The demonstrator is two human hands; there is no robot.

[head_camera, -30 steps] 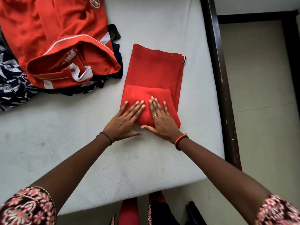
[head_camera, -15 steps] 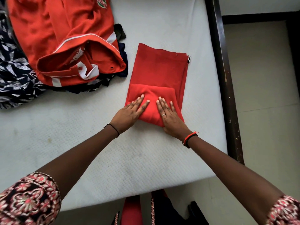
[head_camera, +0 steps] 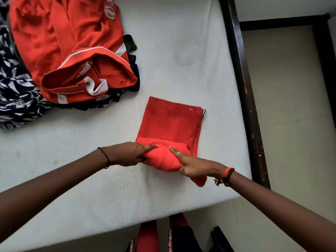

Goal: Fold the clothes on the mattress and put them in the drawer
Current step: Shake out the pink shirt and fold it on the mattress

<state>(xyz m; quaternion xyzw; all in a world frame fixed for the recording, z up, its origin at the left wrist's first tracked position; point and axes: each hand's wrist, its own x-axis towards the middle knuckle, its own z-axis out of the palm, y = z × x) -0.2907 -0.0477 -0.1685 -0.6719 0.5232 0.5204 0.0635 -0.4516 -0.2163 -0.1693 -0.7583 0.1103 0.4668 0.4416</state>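
pale quilted mattress (head_camera: pixel 163 51) fills most of the view, with a dark wooden bed frame (head_camera: pixel 242 84) along its right edge and a beige floor (head_camera: pixel 291 110) beyond. both hands work near the mattress's near edge, toward the right. the left hand (head_camera: pixel 131 154) and the right hand (head_camera: pixel 196 165) each grip the near end of one red garment (head_camera: pixel 171 122), fingers curled round the bunched fold and lifting it a little. the rest of it lies flat, a neat rectangle with a small striped tab at its far right corner. toward the far left corner lies a heap: one orange-red jersey (head_camera: pixel 72 42) with white trim on top, dark clothes (head_camera: pixel 133 73) under it, one navy leaf-print cloth (head_camera: pixel 16 91) at the left edge.
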